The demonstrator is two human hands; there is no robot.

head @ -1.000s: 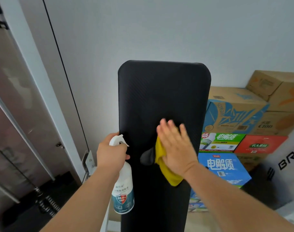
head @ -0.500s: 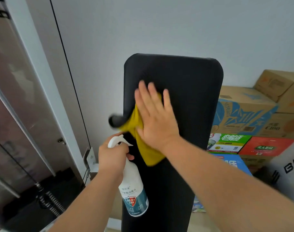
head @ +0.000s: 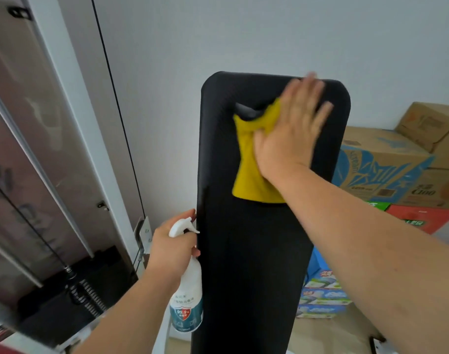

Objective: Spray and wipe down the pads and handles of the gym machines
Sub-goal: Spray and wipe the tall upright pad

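Since half a second ago my right grip [head: 290,129] has swept the yellow cloth [head: 254,180] from the upper left of the black pad [head: 244,264] across to its top right corner.

From the head view (the only one I have), that grip lies flat, fingers straight and spread, palm pressing the cloth onto the upright pad. The fingertips are blurred and reach the top rim. My left grip [head: 171,249] is curled round the neck of the white spray bottle [head: 186,287], which hangs just beside the pad's left edge; whether the nozzle touches it I cannot tell. Stacked cardboard boxes [head: 381,159] sit behind on the right.

I judge the weak point to be the cloth. Only palm pressure pins it and much of it trails below my wrist, so running off the corner could let it slide free and drop. Tightening the left grip by accident might also fire spray unaimed at the pad's edge.
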